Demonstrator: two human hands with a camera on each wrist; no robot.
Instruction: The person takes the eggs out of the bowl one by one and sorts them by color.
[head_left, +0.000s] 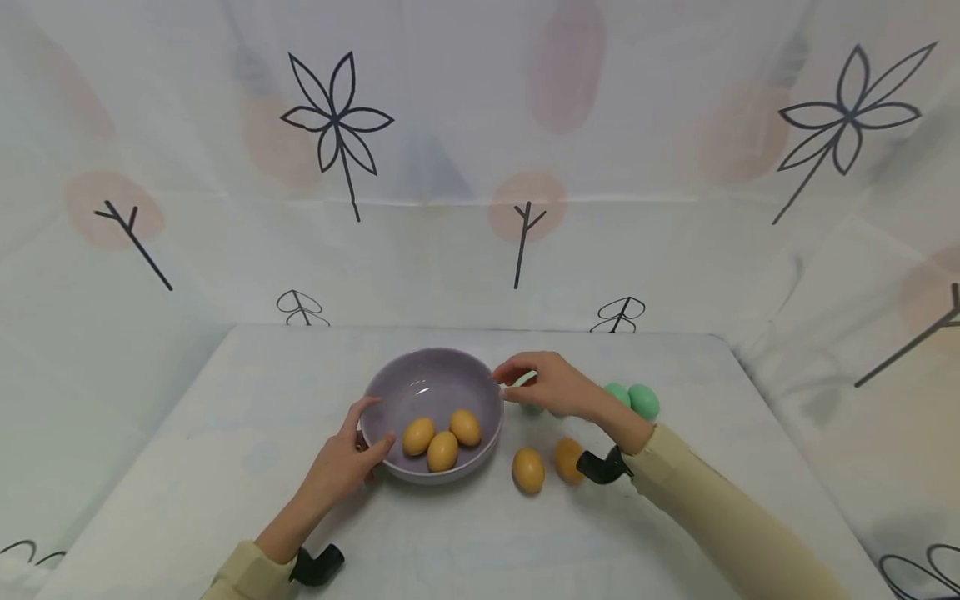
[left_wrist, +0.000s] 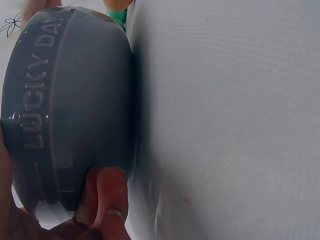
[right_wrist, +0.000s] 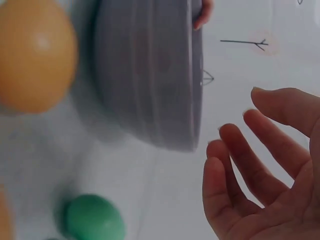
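Note:
A purple bowl [head_left: 431, 367] stands on the white table with three yellow eggs [head_left: 442, 451] inside. My left hand [head_left: 341, 467] grips the bowl's left side, its thumb over the rim. From the left wrist view, fingers [left_wrist: 111, 195] of that hand curl against the outer wall, which bears raised "LUCKY DAY" lettering. Near the bowl's right rim is my right hand [head_left: 551, 385]. The right wrist view shows this hand [right_wrist: 265, 185] with spread, gently bent fingers and nothing between them, apart from the bowl [right_wrist: 145, 75].
Two more yellow eggs lie right of the bowl, one egg [head_left: 528, 471] nearer it and another egg [head_left: 568, 461] partly behind the right wrist's black mount [head_left: 602, 467]. Green eggs [head_left: 644, 402] lie farther back, some hidden behind the right hand. A patterned cloth [head_left: 450, 267] hangs behind the table.

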